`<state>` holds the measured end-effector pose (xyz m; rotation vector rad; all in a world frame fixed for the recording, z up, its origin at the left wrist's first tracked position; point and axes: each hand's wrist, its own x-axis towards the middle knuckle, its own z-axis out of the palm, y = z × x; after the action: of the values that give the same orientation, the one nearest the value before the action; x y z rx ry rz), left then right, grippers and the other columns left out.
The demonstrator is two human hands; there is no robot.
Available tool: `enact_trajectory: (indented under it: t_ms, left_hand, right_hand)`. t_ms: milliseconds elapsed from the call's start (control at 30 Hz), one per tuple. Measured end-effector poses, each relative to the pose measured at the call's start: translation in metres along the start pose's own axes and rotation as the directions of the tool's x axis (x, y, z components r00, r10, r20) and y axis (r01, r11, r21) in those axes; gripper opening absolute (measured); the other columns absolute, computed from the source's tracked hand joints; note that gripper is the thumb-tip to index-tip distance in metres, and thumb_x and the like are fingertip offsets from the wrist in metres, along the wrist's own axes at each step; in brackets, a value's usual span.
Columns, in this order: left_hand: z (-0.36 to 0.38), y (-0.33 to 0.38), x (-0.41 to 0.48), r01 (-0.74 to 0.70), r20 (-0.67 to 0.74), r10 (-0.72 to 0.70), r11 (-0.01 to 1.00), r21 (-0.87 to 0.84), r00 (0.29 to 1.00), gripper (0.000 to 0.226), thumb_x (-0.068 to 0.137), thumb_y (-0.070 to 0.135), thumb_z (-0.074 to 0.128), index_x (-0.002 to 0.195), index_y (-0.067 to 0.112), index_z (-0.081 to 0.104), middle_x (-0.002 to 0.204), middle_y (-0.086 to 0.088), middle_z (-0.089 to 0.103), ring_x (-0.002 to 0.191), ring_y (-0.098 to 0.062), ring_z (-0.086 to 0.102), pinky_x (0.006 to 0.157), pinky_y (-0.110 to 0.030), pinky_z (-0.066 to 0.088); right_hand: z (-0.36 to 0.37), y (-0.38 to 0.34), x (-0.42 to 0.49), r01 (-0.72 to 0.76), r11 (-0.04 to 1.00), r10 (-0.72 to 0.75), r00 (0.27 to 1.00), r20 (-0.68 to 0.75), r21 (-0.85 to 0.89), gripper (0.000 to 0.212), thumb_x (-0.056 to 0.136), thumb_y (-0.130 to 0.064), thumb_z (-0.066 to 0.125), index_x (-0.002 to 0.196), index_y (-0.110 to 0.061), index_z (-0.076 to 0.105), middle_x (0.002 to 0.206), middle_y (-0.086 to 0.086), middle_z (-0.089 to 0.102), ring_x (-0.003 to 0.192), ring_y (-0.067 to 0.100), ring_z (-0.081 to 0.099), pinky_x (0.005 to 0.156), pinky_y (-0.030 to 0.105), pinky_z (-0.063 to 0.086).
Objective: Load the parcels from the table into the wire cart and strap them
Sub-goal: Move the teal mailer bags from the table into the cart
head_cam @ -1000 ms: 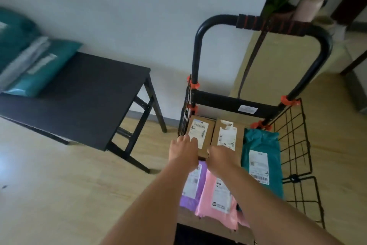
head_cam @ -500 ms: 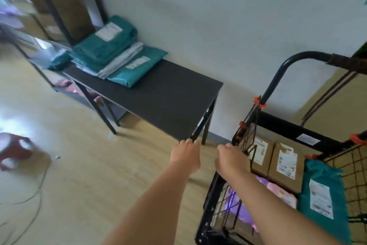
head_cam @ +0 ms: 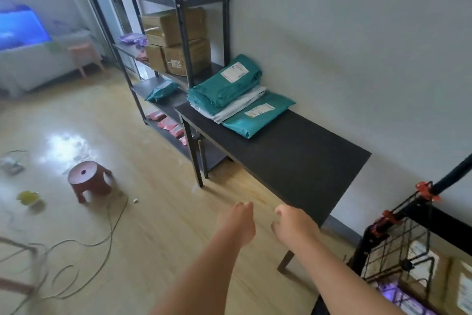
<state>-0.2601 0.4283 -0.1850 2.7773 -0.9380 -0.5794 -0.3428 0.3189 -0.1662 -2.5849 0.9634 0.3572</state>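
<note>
Parcels (head_cam: pixel 240 95) stacked at far end of black table (head_cam: pixel 293 161), against the wall; both hands empty.
Stack = teal bags w/ a grey one between, labels up. Left hand (head_cam: pixel 238 222) & right hand (head_cam: pixel 293 225) hang by table's near corner, fingers loosely curled, gripping nothing. Wire cart (head_cam: pixel 398 245) at right, just past table end, w/ brown boxes (head_cam: pixel 421 263) & purple bag (head_cam: pixel 393 294) inside. Red stool (head_cam: pixel 88 180) on floor, left.

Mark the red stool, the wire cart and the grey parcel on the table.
red stool (head_cam: pixel 86 176): head view, on its round seat top.
wire cart (head_cam: pixel 398 243): head view, on its mesh side panel.
grey parcel (head_cam: pixel 238 107): head view, on its exposed pale strip.
</note>
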Motion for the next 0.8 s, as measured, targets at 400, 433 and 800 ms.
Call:
enact_trajectory:
  t_ms: [400, 433, 800]
  left_hand:
    - [-0.052, -0.046, 0.110, 0.080, 0.008, -0.080, 0.997, 0.009, 0.997, 0.039, 0.097, 0.021, 0.047, 0.136, 0.015, 0.045, 0.130, -0.007, 0.056, 0.118, -0.026, 0.055, 0.093, -0.037, 0.047]
    - [-0.060, -0.046, 0.125, 0.080, 0.006, -0.080, 0.997, 0.012, 0.997, 0.037, 0.097, 0.022, 0.047, 0.134, 0.015, 0.046, 0.128, -0.007, 0.057, 0.116, -0.026, 0.056, 0.091, -0.036, 0.048]
    - [-0.108, -0.039, 0.250, 0.089, 0.034, -0.089, 0.996, -0.008, 0.995, 0.041, 0.098, 0.028, 0.050, 0.138, 0.019, 0.045, 0.130, -0.006, 0.055, 0.117, -0.025, 0.055, 0.094, -0.040, 0.051]
  right_hand:
    - [-0.029, -0.053, 0.128, -0.055, 0.979, 0.042, 0.997, 0.066, 0.198, 0.032, 0.094, -0.029, 0.054, 0.125, -0.031, 0.055, 0.111, -0.009, 0.063, 0.092, 0.013, 0.061, 0.070, 0.028, 0.051]
    - [-0.035, -0.055, 0.144, -0.075, 0.973, 0.061, 0.996, 0.070, 0.218, 0.033, 0.094, -0.029, 0.054, 0.127, -0.032, 0.055, 0.113, -0.010, 0.062, 0.092, 0.012, 0.060, 0.069, 0.027, 0.049]
    - [-0.080, -0.079, 0.265, -0.116, 0.959, 0.092, 0.990, 0.105, 0.257, 0.034, 0.096, -0.031, 0.057, 0.130, -0.028, 0.053, 0.116, -0.006, 0.062, 0.086, 0.010, 0.059, 0.063, 0.024, 0.047]
